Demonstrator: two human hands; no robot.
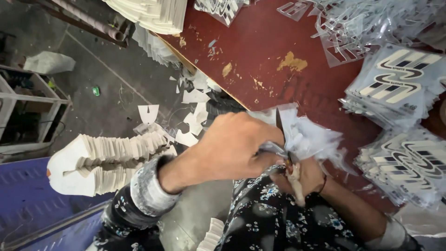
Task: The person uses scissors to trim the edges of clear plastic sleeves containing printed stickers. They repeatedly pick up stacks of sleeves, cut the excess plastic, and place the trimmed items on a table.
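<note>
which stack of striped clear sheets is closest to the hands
The lower stack at the table's right edge, just right of the hands; the other stack lies above it, farther up the red table.

You wear a dark garment [274, 218] printed with small pale flowers. Its long sleeves end in pale grey cuffs [147, 188]. A thin dark band [322, 185] circles your right wrist.

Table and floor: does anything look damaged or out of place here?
Yes. The red table has chipped patches where paint is gone, showing a yellowish layer. White scraps lie scattered on the floor by its edge, like cut-off waste.
</note>
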